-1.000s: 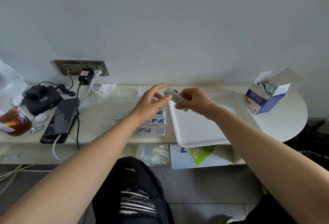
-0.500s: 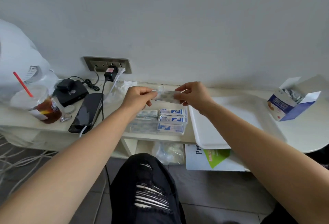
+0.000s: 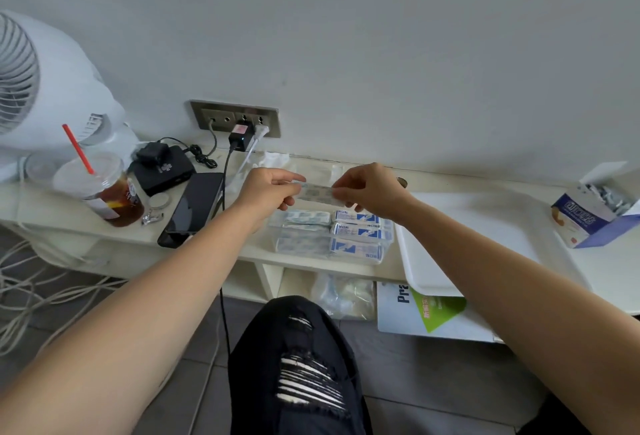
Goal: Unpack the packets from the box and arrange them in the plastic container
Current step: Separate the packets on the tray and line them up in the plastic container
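A small flat packet [image 3: 316, 194] is stretched between my two hands above the clear plastic container [image 3: 387, 244]. My left hand [image 3: 266, 190] pinches its left end and my right hand [image 3: 369, 189] pinches its right end. Inside the container lie several blue-and-white packets [image 3: 356, 231] in rows. The open blue-and-white box [image 3: 588, 218] stands at the far right of the shelf with more packets showing in its top.
A white tray [image 3: 467, 237] lies right of the container. Left of it are a black phone [image 3: 194, 211], a black device, cables to a wall socket [image 3: 235, 118], an iced drink with a red straw [image 3: 104, 189] and a white fan [image 3: 41, 88].
The camera view has swung left and the fan has come into sight. Both hands now hold the packet by its ends over the container, a little lower and further left than before.
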Demonstrator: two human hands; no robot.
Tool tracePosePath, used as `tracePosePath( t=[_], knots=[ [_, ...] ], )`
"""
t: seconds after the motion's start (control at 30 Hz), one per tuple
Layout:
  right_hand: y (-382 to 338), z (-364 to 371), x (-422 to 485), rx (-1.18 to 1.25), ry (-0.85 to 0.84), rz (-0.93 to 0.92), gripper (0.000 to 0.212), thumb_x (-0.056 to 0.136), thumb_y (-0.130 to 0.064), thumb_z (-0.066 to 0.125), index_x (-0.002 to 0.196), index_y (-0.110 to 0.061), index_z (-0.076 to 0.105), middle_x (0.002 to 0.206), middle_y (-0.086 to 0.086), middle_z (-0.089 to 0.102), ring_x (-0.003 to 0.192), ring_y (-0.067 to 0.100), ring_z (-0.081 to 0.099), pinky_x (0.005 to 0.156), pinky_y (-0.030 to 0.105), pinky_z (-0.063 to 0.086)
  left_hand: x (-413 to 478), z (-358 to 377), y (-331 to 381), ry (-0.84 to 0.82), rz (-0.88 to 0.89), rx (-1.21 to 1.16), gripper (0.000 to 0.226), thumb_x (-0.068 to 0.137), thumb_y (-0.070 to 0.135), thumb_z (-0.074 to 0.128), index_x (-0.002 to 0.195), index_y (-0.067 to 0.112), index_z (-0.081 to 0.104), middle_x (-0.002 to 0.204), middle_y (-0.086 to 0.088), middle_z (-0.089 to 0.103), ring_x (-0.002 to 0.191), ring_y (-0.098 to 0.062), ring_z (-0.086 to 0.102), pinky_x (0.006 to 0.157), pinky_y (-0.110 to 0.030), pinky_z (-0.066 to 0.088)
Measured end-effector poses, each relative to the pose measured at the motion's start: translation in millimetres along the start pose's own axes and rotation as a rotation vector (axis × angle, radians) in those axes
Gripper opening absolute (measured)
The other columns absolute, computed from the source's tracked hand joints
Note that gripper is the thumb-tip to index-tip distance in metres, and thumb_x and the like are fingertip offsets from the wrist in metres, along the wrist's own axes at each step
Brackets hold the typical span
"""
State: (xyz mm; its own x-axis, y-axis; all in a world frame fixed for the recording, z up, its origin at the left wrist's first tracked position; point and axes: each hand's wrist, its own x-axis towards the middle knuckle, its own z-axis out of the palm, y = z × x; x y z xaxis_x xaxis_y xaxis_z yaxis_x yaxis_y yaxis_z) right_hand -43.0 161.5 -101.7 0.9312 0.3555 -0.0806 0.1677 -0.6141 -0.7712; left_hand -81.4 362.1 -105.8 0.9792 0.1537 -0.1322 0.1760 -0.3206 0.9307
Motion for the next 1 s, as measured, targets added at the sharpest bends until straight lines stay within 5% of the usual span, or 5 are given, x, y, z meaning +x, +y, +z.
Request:
tracePosePath(
  t=[0.2, 0.33, 0.53, 0.87, 1.0],
  knots=[
    [-0.3, 7.8, 6.5, -0.023, -0.010, -0.012, 0.011, 0.084, -0.013, 0.070, 0.093, -0.019, 0.073, 0.071, 0.012, 0.072, 0.059, 0.016, 0.057, 0.061, 0.037, 0.055, 1.3, -8.3, -9.7, 0.036, 0.005, 0.096, 0.015, 0.086, 0.012, 0.066, 0.098, 0.013, 0.074, 0.080, 0.001, 0.068, 0.061, -0.010, 0.056, 0.058, -0.022, 0.046],
    [2.2, 22.2, 12.9, -0.157, -0.176, 0.047, 0.005, 0.080, -0.016, 0.074, 0.083, -0.020, 0.075, 0.069, 0.008, 0.072, 0.059, 0.015, 0.060, 0.059, 0.025, 0.055, 5.8, -21.5, -22.6, 0.210, -0.046, 0.230, 0.008, 0.083, 0.023, 0.068, 0.089, 0.019, 0.072, 0.085, 0.006, 0.065, 0.074, -0.015, 0.058, 0.078, -0.031, 0.052],
    [-2.1, 53.9, 19.8, -0.258, -0.307, 0.107, 0.013, 0.080, -0.007, 0.072, 0.092, -0.009, 0.076, 0.083, 0.005, 0.072, 0.068, 0.010, 0.065, 0.075, 0.022, 0.056, -4.8, -15.0, -25.3, 0.085, -0.123, 0.360, 0.011, 0.083, 0.019, 0.069, 0.093, 0.018, 0.064, 0.083, 0.001, 0.062, 0.054, -0.012, 0.059, 0.054, -0.022, 0.042],
    [5.5, 67.2, 21.9, -0.376, -0.292, 0.085, 0.023, 0.085, -0.018, 0.066, 0.104, -0.009, 0.073, 0.104, 0.006, 0.071, 0.097, 0.019, 0.063, 0.092, 0.031, 0.051, -5.5, -14.6, -26.6, 0.104, -0.121, 0.411, 0.018, 0.084, 0.018, 0.068, 0.102, 0.015, 0.066, 0.088, -0.002, 0.063, 0.053, -0.010, 0.058, 0.050, -0.021, 0.040],
    [0.1, 50.4, 10.5, -0.205, -0.318, 0.000, 0.019, 0.086, -0.017, 0.066, 0.104, -0.012, 0.073, 0.095, 0.000, 0.072, 0.080, 0.008, 0.065, 0.076, 0.019, 0.052, -7.9, -18.7, -25.6, 0.103, -0.100, 0.465, 0.033, 0.084, 0.025, 0.068, 0.115, 0.017, 0.058, 0.097, -0.002, 0.065, 0.063, -0.014, 0.063, 0.061, -0.026, 0.044]
  ],
)
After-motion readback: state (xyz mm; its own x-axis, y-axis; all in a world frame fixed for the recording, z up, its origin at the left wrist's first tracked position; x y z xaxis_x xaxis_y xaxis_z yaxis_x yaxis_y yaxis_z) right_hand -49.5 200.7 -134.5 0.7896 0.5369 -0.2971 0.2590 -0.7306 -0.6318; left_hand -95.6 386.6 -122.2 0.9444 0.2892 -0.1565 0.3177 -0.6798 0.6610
